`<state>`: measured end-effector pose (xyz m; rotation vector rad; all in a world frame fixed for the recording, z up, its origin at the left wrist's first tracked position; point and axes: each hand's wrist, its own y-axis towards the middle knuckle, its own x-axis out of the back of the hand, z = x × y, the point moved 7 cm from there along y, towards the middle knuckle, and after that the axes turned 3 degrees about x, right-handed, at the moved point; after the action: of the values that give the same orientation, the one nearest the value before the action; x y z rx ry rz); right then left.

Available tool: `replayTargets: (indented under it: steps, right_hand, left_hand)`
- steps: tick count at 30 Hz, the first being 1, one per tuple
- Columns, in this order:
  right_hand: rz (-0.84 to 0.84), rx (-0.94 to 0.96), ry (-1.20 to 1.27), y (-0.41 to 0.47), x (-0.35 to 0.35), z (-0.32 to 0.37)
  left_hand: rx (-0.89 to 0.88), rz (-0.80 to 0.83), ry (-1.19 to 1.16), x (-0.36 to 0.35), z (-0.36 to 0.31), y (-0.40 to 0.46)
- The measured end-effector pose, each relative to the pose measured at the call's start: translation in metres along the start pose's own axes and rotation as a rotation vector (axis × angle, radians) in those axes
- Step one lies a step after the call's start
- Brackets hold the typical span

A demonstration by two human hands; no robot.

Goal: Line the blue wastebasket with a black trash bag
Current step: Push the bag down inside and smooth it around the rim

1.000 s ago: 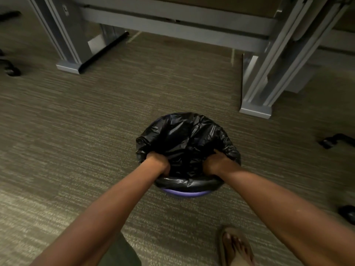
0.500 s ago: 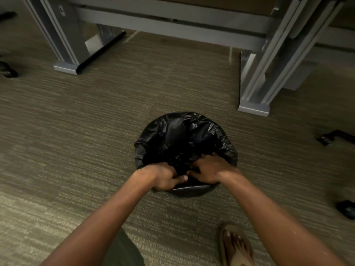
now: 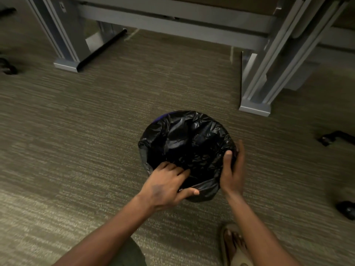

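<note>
Your left hand [image 3: 165,183] pinches the trash bag [image 3: 188,148] at the wastebasket's [image 3: 162,117] near rim; your right hand [image 3: 233,169] cups its right side, seemingly gripping film.

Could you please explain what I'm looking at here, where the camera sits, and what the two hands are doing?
There is no machine here: the camera is worn on a person's head and looks down at their own two arms. On the carpet stands a round wastebasket, almost wholly covered by a black trash bag; only a sliver of blue rim shows at the far left. The left hand pinches the bag at the near rim, thumb outside and fingers inside. The right hand cups the bag against the right side. Grey desk legs stand behind, and a sandalled foot shows below.
</note>
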<state>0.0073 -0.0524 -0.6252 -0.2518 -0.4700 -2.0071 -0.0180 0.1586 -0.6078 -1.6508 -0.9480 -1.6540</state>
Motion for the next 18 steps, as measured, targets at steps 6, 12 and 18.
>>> replayTargets:
  steps: [6, 12, 18]
  right_hand:
    - [0.026, -0.144, 0.244, -0.002, -0.008, -0.020]
    - [-0.184, -0.290, 0.378, 0.009, 0.017, -0.029]
    - [-0.034, -0.326, 0.277, 0.020, 0.002, -0.023]
  left_hand:
    - [-0.075, -0.229, 0.092, 0.006, -0.008, -0.010]
    - [0.154, -0.505, -0.302, 0.040, 0.028, -0.026]
    - [0.934, -0.402, -0.745, 0.012, 0.142, -0.024]
